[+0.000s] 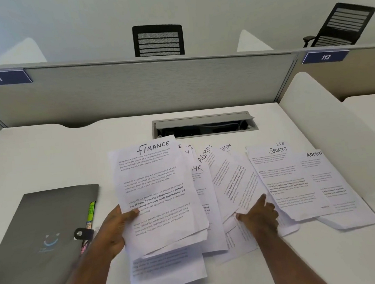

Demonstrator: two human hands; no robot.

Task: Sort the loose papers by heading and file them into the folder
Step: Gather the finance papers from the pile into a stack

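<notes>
Clearly early on, by the look of it:
Surface [50, 156]: white desk carrying everything; the grey folder serves as landmark below.
Grey folder [40, 236]: one, lying shut with its snap strap fastened; coloured tabs, one green reading HR, poke out of its right edge. No loose sheet looks filed yet, so all filing seems left.
Loose papers [233, 183]: fanned out right of the folder, overlapping; a total cannot be counted. Readable headings: three ADMIN (one partly hidden), two HR, one SPORTS.
FINANCE stack [154, 188]: just right of the folder, several sheets gathered under one FINANCE sheet, lifted at the near end; I judge sorting has begun with this heading.
Sheet under the stack [167, 274]: one or more lying flat, heading hidden.
Left hand [117, 228]: between folder and stack, thumb on top and fingers curled under, gripping the FINANCE stack.
Right hand [258, 214]: further right of the folder, fingers loosely bent, resting on the fanned sheets; whether it pinches one I cannot tell.
</notes>
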